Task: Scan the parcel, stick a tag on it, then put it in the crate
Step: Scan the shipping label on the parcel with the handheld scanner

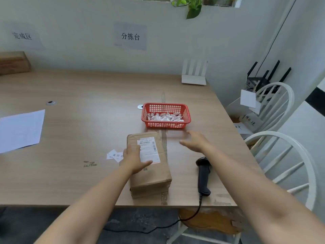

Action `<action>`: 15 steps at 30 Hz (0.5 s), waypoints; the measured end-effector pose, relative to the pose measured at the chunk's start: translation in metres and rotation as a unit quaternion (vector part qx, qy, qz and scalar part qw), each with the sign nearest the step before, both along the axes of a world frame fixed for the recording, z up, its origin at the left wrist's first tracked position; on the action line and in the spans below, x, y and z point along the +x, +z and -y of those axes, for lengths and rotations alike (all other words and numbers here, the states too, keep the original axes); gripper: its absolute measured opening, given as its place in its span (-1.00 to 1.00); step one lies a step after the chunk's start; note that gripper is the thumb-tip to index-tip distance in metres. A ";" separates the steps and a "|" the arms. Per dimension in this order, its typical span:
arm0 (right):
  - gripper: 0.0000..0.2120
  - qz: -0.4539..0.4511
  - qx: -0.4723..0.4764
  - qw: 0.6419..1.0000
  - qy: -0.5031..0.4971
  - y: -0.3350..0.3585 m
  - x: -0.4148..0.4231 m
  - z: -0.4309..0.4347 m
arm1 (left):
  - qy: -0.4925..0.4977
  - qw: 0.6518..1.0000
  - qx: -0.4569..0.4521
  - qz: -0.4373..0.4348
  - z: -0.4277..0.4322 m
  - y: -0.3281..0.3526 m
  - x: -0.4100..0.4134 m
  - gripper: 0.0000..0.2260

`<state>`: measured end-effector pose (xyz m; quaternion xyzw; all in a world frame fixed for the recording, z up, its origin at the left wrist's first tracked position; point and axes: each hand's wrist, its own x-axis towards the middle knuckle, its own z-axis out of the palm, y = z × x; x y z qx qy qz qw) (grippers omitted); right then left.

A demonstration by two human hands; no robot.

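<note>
The parcel (149,166) lies under the flat left hand (134,159), fingers together; right hand (195,140) hovers, fingers spread.

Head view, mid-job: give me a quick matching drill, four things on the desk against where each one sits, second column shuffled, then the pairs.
Things:
1. parcel
2. red basket
3. scanner
4. white sheet

Places:
A. at the desk's left edge
B. lying on the desk right of the parcel, cable running off the front edge
C. under the left hand, near the front edge
D. behind the parcel, holding small white tags, ahead of the open right hand

Pairs: 1-C, 2-D, 3-B, 4-A
</note>
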<state>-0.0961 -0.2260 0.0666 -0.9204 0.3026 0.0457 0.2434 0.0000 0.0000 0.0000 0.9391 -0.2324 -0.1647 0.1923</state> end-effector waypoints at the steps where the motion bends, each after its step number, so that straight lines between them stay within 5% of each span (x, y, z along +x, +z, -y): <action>1: -0.36 -0.022 0.002 1.000 -0.006 -0.007 -0.003 -0.001 | 0.012 1.000 -0.010 -0.025 0.000 -0.005 -0.001 -0.11; 5: -0.38 -0.090 0.007 0.995 -0.030 -0.040 -0.022 -0.003 | 0.058 0.994 -0.029 -0.084 0.000 -0.016 -0.010 0.09; 10: -0.74 -0.113 -0.044 0.985 -0.125 -0.067 -0.044 -0.004 | 0.074 0.993 -0.034 -0.089 0.001 -0.018 -0.010 0.12; 15: -0.30 -0.069 0.034 0.950 -0.303 -0.083 -0.057 -0.009 | 0.078 0.993 -0.028 -0.086 0.000 -0.017 -0.015 0.14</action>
